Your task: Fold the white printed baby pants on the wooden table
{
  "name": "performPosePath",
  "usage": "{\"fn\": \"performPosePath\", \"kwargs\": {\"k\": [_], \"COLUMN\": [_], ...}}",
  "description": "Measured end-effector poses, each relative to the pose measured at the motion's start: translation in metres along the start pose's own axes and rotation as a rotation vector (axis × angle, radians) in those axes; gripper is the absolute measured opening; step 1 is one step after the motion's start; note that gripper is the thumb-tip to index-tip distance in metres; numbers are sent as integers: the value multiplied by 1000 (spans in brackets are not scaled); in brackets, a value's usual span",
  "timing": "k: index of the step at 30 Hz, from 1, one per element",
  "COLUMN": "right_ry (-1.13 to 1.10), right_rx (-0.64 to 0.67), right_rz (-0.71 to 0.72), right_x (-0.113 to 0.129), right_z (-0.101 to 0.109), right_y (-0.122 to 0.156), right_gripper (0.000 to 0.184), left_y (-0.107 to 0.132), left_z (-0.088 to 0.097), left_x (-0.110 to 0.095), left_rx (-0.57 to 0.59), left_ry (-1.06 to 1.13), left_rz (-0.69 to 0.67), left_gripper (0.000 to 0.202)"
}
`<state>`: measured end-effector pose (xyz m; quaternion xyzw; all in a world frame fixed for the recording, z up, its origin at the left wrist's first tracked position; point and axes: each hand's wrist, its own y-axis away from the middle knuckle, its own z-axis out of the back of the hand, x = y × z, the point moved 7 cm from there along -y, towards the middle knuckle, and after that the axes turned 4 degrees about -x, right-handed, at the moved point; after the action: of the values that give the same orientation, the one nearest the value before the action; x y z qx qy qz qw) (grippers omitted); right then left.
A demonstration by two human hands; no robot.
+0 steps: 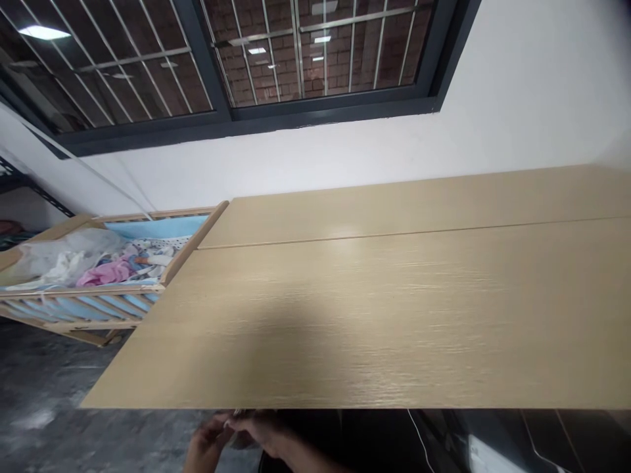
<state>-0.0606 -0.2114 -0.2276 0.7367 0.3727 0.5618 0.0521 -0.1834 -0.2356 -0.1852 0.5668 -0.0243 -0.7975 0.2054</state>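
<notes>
Your 2 hands are low in the view, under the near edge of the table (374, 315) and in front of your body. Your left hand (206, 441) and right hand (259, 430) are together, with the fingers meeting or overlapping. The picture is blurred and dark there, so I cannot tell whether they are clamped on some small item or only on each other. The table, the nearest thing to them, is a long pale wood-grain top made of 2 boards joined at a seam (394, 233), and it stands against the white wall (493, 98) under a barred window (236, 112). At its far left corner, touching or just beside it, is a wooden crib (194, 243) holding a loose heap of clothes (64, 259), with a pink garment (106, 270) on top. The crib is well apart from both hands. A thin white cable (419, 433) hangs below the table edge to your right, over the dark floor (44, 394). Judgement on progress: the heap looks unsorted and all of it sits inside the crib, so the work appears to be at its very start, with nothing visibly done.
</notes>
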Motion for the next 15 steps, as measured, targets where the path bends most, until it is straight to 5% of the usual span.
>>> {"fn": "performPosePath", "kwargs": {"k": [5,9,15], "right_ry": [60,345,394], "right_rx": [70,27,12], "right_rz": [-12,-25,73], "right_x": [10,17,26], "right_z": [3,12,8], "right_y": [13,25,26], "right_gripper": [30,51,47], "left_y": [10,12,17], "left_z": [-8,-6,-1], "left_x": [13,19,14], "left_rx": [86,58,-7], "left_ry": [181,214,191], "left_rz": [121,176,241], "left_gripper": [49,49,55]}}
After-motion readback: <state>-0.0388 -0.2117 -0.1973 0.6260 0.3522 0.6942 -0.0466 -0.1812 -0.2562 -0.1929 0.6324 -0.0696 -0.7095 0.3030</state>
